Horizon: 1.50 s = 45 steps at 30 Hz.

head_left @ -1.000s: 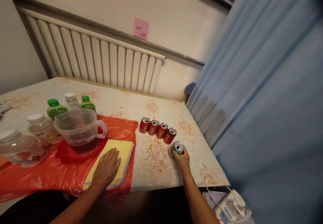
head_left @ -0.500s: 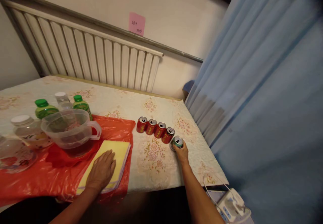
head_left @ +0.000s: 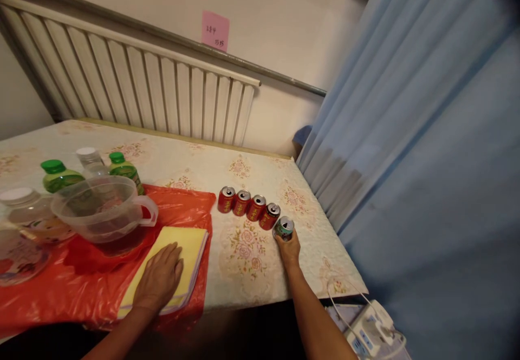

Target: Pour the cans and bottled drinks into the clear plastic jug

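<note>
My right hand (head_left: 289, 249) is wrapped round an opened green can (head_left: 284, 227) that stands on the table at the end of a row of several red cans (head_left: 248, 206). The green can touches or nearly touches the last red can. Over on the left, my left hand (head_left: 159, 276) lies flat with its fingers stretched out on a folded yellow cloth (head_left: 187, 252), which rests on a red plastic sheet (head_left: 49, 289).
A clear plastic jug (head_left: 103, 214) with dark liquid stands on the red sheet, with green-capped bottles (head_left: 57, 173) and clear jars (head_left: 24, 214) behind it. The floral tablecloth (head_left: 252, 257) ends near a blue curtain (head_left: 406, 149). A white device with a cable (head_left: 371, 330) lies below the table's corner.
My right hand has slid the green can up and left, closing the gap to the last red can. My left hand stays on the yellow cloth.
</note>
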Motion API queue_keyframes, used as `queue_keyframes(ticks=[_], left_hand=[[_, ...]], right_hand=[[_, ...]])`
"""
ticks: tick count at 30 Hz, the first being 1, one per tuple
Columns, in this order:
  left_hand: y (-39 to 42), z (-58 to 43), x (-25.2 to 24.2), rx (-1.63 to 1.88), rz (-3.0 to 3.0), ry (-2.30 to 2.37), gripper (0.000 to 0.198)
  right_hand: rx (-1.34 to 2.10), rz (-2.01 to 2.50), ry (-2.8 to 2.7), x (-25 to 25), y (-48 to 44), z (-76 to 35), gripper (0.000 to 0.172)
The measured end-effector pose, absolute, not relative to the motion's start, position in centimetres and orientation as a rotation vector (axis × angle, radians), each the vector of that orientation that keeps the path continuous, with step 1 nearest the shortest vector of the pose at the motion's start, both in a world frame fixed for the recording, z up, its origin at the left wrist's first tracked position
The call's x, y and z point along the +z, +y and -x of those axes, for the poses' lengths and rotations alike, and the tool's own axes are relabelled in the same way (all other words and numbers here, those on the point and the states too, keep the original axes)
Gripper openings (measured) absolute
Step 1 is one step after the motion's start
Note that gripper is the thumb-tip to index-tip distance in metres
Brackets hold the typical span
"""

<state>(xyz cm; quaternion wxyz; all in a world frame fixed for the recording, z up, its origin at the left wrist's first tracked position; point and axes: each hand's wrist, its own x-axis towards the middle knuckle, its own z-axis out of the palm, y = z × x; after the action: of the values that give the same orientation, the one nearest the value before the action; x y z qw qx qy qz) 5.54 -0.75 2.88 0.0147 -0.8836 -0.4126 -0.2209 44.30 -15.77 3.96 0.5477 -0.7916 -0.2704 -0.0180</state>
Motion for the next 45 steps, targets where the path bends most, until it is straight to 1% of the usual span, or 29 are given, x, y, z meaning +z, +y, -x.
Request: queue_keyframes(ticks=[7,15,22,29,34,37,41,45], left_hand=[[-0.8,-5.5,2.8,-0.694,2.741,-1.285,0.041],[-0.9,-5.6,3.0,-0.702,2.750,-1.305,0.041],[-0.8,-5.5,2.9,-0.709,2.753,-1.297,0.042],[-0.9,-5.6,3.0,-0.754,2.763,-1.326,0.041],[-0.9,-5.5,2.9,-0.716,2.748,-1.316,0.040],[-0.8,-5.5,2.9,-0.718,2.749,-1.310,0.040],[-0.8,-5.5,3.0,-0.713,2.756,-1.306,0.040],[-0.9,-5.5,3.0,-0.709,2.756,-1.312,0.041]], right_hand=[[-0.073,1.880,-0.686,3.4,-15.6,-44.7,0.066],[-0.015,1.857,-0.693,3.6,-15.6,-44.9,0.066],[0.003,1.863,-0.670,3.8,-15.5,-45.0,0.062],[0.016,1.865,-0.673,3.4,-15.4,-45.3,0.062],[0.013,1.858,-0.677,3.1,-15.4,-45.4,0.062],[0.014,1.856,-0.679,3.1,-15.4,-45.3,0.065],[0.006,1.842,-0.668,3.2,-15.2,-45.0,0.074],[-0.013,1.853,-0.649,3.5,-15.2,-44.7,0.075]])
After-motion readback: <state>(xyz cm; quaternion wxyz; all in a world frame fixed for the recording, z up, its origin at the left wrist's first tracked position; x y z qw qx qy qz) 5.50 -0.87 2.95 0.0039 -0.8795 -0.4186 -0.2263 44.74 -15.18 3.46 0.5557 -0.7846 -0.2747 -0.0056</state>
